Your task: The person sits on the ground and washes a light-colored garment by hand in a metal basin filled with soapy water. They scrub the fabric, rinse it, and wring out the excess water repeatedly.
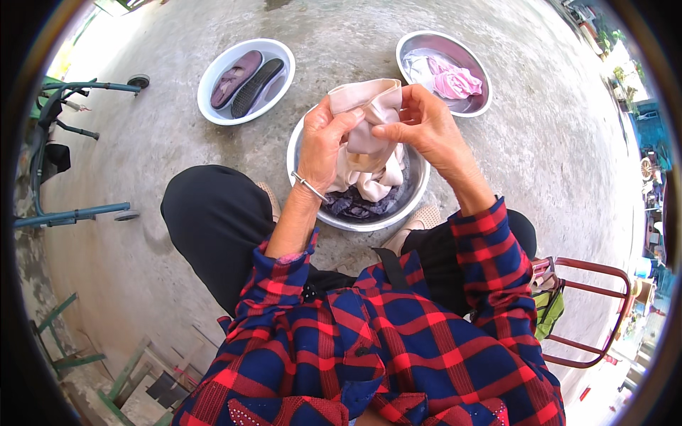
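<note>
My left hand (323, 142) and my right hand (420, 122) both grip a beige cloth (369, 138), holding it bunched above a metal basin (419, 192). The cloth's lower end hangs down into the basin, where dark wet laundry (355, 207) lies. A thin bangle circles my left wrist. My sleeves are red and blue plaid, pushed up the forearms.
A white basin (213, 71) at the upper left holds a pair of shoes (245, 78). A second metal basin (408, 50) at the upper right holds pink and white cloth (455, 79). A teal wheeled frame (71, 142) stands left, a red metal chair frame (604, 312) right, on concrete ground.
</note>
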`<state>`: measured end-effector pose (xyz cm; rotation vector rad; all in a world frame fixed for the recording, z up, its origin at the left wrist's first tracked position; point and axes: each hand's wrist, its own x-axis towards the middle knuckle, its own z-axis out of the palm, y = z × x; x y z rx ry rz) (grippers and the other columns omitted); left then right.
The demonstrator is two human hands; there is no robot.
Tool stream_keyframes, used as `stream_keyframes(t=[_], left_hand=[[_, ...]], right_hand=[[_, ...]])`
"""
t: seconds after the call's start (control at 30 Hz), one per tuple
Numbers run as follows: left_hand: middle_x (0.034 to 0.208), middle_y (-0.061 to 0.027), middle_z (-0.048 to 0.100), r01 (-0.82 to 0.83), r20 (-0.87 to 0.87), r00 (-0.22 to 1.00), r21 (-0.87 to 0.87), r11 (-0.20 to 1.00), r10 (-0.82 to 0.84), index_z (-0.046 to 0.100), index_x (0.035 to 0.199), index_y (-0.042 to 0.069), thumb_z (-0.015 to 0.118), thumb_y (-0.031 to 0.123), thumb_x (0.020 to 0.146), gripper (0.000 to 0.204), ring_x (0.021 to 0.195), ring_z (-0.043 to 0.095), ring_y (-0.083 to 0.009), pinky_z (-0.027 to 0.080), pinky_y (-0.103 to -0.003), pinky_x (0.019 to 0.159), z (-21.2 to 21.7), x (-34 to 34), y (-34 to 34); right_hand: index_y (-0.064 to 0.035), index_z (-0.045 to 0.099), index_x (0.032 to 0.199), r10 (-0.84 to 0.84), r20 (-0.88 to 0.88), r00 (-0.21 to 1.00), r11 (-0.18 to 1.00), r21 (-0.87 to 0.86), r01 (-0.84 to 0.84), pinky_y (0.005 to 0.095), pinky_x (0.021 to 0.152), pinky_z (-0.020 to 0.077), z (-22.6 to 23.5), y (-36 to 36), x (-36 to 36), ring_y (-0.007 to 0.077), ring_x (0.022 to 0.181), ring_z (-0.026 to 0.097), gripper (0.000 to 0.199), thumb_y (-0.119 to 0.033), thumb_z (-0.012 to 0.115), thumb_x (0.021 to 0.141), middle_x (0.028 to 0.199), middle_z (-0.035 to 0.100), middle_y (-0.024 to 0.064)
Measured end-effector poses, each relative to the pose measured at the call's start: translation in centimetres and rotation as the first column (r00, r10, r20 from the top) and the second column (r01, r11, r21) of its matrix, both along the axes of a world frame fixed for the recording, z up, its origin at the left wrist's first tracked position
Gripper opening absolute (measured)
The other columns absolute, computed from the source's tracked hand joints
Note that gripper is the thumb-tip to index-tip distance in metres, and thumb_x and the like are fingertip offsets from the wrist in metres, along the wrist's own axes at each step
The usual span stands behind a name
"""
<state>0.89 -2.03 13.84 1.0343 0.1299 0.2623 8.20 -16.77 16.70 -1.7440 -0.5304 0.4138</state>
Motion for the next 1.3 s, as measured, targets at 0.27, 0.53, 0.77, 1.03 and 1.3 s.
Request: stream_keyframes(t=[0.27,0.53,0.77,1.03,1.3], left_hand=[[0.098,-0.0078,0.060,0.020,-0.013,1.000,-0.086,0.996,-0.021,0.054,0.107,0.000,0.049,0.023,0.089,0.030,0.088,0.059,-0.0136,0.049,-0.027,0.075,-0.9,0.3,0.8],[0.090,-0.0045,0.061,-0.083,-0.035,0.995,0.259,0.962,0.096,0.061,0.099,0.000,0.051,0.025,0.089,0.029,0.081,0.059,-0.0101,0.049,-0.023,0.066,-2.0,0.8,1.8],[0.085,-0.0034,0.061,-0.102,0.021,0.994,-0.015,0.995,0.103,0.061,0.097,-0.001,0.054,0.018,0.088,0.022,0.074,0.057,-0.0072,0.046,-0.020,0.067,-0.5,0.5,1.0],[0.090,-0.0064,0.062,-0.115,0.050,0.991,-0.110,0.987,0.121,0.060,0.098,-0.001,0.055,0.008,0.085,0.017,0.081,0.058,-0.0106,0.046,-0.023,0.075,-0.9,0.7,1.3],[0.093,-0.0085,0.062,-0.098,0.000,0.995,-0.298,0.950,0.102,0.058,0.098,-0.002,0.052,0.012,0.086,0.020,0.088,0.058,-0.0150,0.045,-0.027,0.081,-1.5,0.7,1.8]], right_hand=[[-0.0027,0.062,0.096,0.020,-0.126,0.992,0.998,0.069,-0.011,0.0216,0.069,0.0430,0.7,-0.4,-0.1,0.0078,0.079,0.056,0.018,-0.008,0.055,0.080,0.086,0.062,0.0009],[-0.0003,0.062,0.094,-0.034,-0.412,0.910,0.954,0.258,0.152,0.0203,0.060,0.0409,-0.1,-0.4,0.4,0.0076,0.065,0.054,0.021,-0.009,0.052,0.078,0.078,0.061,0.0015],[0.0014,0.058,0.099,-0.037,-0.592,0.805,0.893,0.343,0.292,0.0250,0.074,0.0454,-0.5,-0.8,1.0,0.0130,0.080,0.060,0.026,-0.018,0.051,0.084,0.088,0.063,0.0035],[-0.0059,0.061,0.084,-0.107,-0.379,0.919,0.915,0.324,0.241,0.0182,0.056,0.0379,0.3,-0.6,0.3,0.0039,0.063,0.051,0.007,-0.012,0.061,0.081,0.072,0.059,-0.0013],[-0.0087,0.061,0.084,-0.158,-0.076,0.984,0.971,0.167,0.169,0.0157,0.053,0.0358,-0.4,-0.6,0.4,0.0007,0.061,0.048,0.008,-0.016,0.061,0.083,0.069,0.057,-0.0057]])
